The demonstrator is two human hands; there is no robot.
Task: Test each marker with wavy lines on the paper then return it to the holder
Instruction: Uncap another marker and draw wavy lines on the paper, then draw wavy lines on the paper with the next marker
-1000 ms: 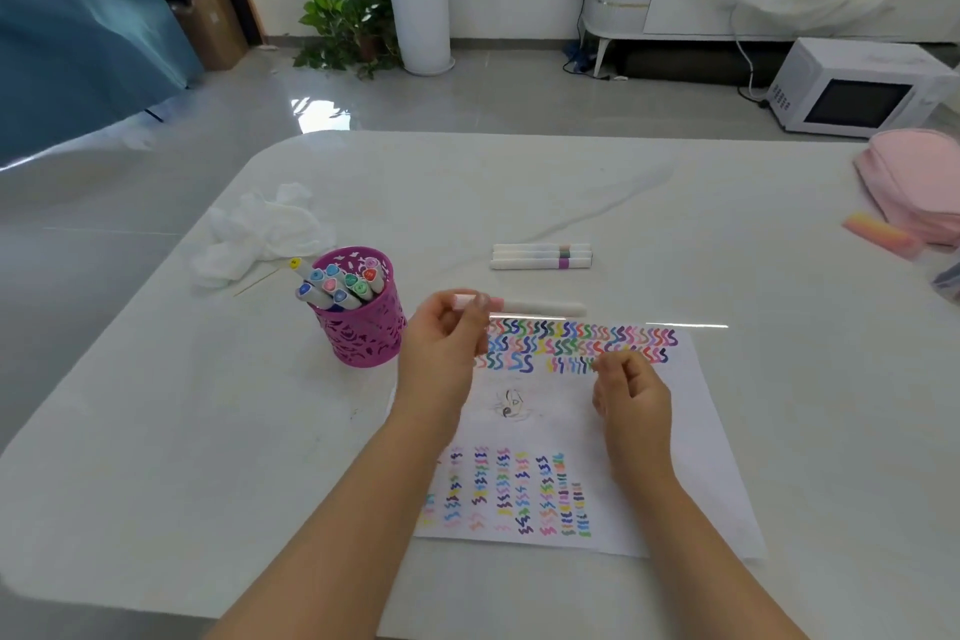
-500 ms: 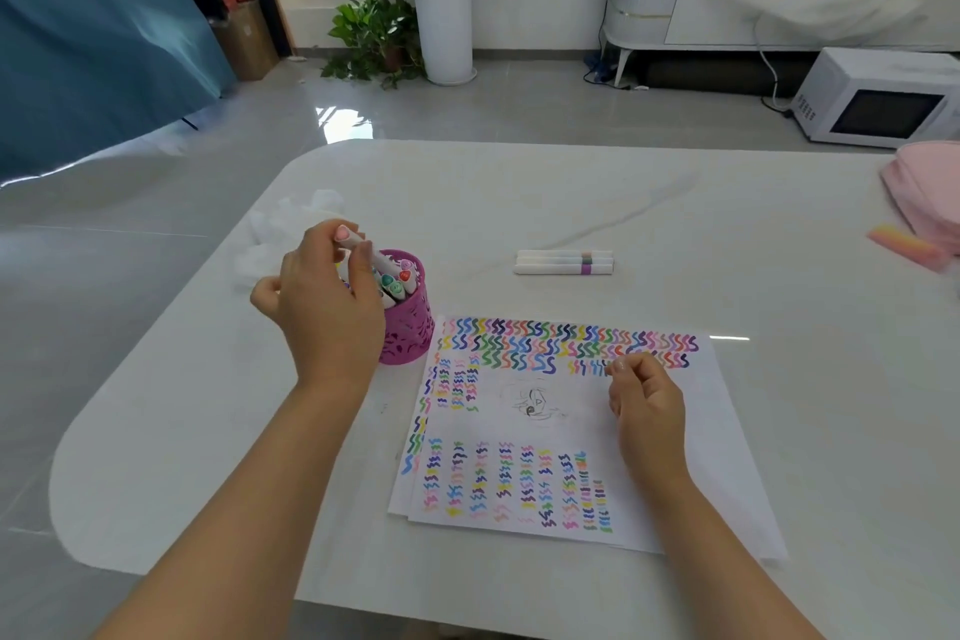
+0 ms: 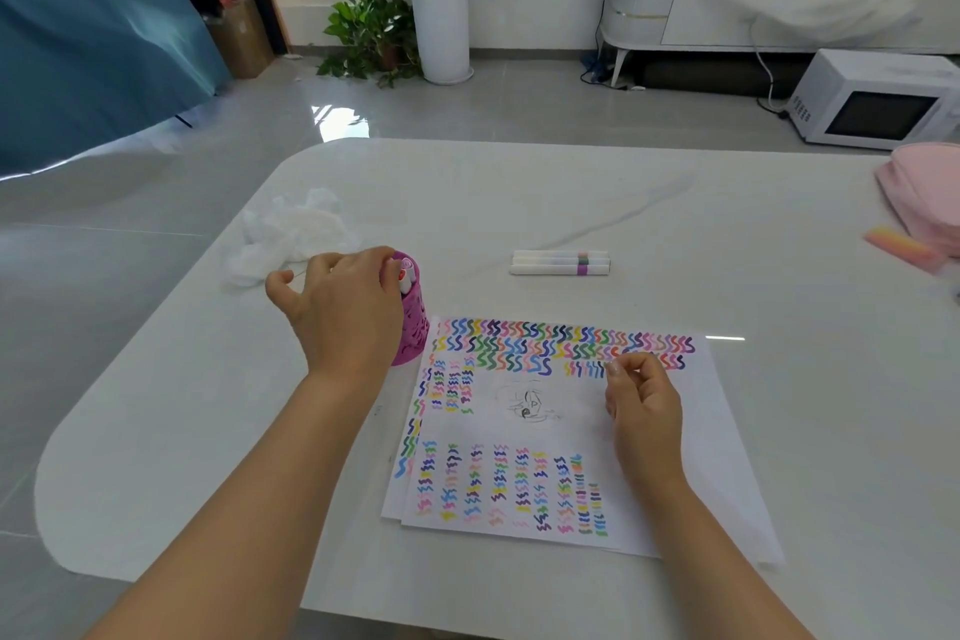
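Head view is showing the table [image 3: 519, 203], the paper [image 3: 571, 431], the pink holder [image 3: 413, 327] beside it. Left hand [image 3: 343, 312] is covering the markers [image 3: 407, 273] inside (grip hidden, cannot tell), probably choosing one; right hand [image 3: 641, 400] is resting loose on paper. Next: lifting one straight up.

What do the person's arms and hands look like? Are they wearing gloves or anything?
No gloves. The left hand and the right hand are bare. The left forearm and the right forearm are bare too, with no sleeves in view. I see no watch, bracelet or ring.
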